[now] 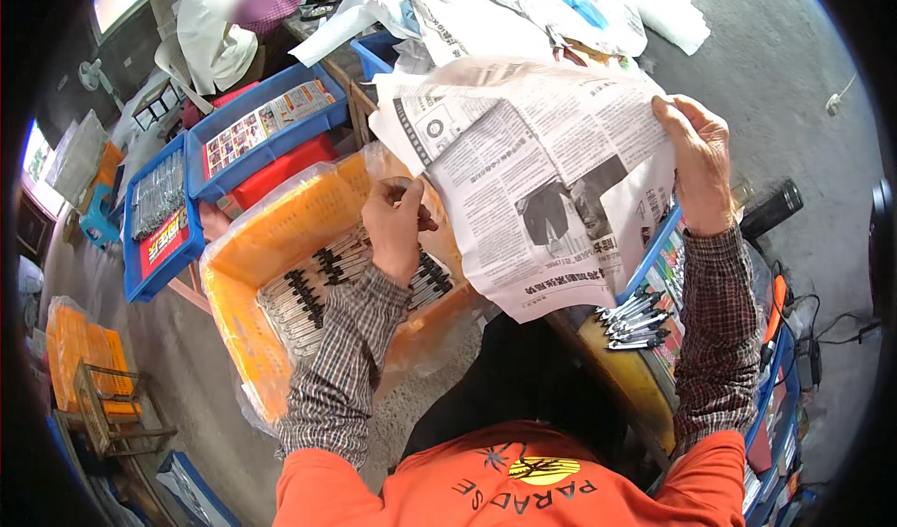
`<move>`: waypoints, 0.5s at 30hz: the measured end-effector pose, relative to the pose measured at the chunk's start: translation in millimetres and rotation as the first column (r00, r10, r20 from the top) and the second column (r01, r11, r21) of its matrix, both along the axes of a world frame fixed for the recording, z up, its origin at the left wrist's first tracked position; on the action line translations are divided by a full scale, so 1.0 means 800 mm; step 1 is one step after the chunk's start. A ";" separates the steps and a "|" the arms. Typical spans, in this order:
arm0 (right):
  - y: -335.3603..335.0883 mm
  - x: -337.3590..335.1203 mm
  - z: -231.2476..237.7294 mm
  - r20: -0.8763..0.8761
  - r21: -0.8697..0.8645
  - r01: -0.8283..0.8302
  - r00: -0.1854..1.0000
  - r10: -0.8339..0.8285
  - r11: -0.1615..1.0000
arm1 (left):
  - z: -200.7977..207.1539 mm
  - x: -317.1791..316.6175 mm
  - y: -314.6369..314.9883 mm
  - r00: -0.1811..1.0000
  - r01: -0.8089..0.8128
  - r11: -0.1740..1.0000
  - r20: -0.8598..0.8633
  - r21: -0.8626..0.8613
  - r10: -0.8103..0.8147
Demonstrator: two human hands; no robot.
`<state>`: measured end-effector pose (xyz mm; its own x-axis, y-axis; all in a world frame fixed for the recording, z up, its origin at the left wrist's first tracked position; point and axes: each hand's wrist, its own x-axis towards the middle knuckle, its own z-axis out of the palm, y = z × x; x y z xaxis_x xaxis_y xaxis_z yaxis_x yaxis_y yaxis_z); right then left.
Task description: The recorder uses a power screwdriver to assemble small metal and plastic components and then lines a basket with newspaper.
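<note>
A large printed newspaper sheet [486, 181] is spread in the air in front of me, creased and slightly tilted. My right hand [699, 158] pinches its right edge between thumb and fingers. At the sheet's left edge is my left hand [394, 228], fingers curled and thumb against them, seemingly pinching the paper; the contact is small. Below the left hand stands an orange plastic crate [245, 317] lined with clear film. Rows of black-and-white pens [308, 307] lie inside it. The sheet and my left forearm hide part of the crate.
More pens [635, 321] lie in a pile on the workbench to the right. Blue trays [213, 183] and a red bin [280, 174] stand at the left. White plastic bags [561, 8] cover the far table. A seated person [215, 36] works at the far left. Cables [818, 326] lie at the right.
</note>
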<state>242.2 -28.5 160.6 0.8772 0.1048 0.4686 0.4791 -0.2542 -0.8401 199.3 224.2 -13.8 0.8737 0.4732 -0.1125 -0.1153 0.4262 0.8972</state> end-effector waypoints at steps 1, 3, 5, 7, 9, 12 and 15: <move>0.007 -0.005 0.003 0.017 -0.043 0.012 1.000 -0.011 0.999 | 0.002 -0.008 -0.001 0.992 0.017 0.986 0.124 0.166 -0.038; 0.013 -0.012 0.004 0.020 -0.031 0.006 1.000 -0.005 0.999 | 0.017 -0.016 -0.011 0.963 0.037 0.925 0.235 0.379 -0.135; 0.020 -0.017 0.004 0.025 -0.023 -0.004 1.000 0.005 1.000 | 0.036 -0.014 -0.030 0.964 0.026 0.917 0.232 0.398 -0.128; 0.026 -0.024 0.005 0.042 -0.068 -0.006 0.999 0.009 0.998 | 0.045 -0.005 -0.034 0.973 0.033 0.881 0.186 0.472 -0.136; 0.035 -0.032 0.005 0.119 -0.132 0.022 0.993 -0.006 0.991 | 0.047 0.003 -0.035 0.968 0.054 0.876 0.190 0.480 -0.164; 0.054 -0.048 0.004 0.301 -0.256 0.062 0.953 0.019 0.965 | 0.046 0.007 -0.045 0.956 -0.006 0.863 0.255 0.505 -0.143; 0.070 -0.075 0.010 0.353 -0.494 -0.004 0.913 0.205 0.869 | 0.069 -0.006 -0.059 0.920 -0.030 0.849 0.346 0.527 -0.182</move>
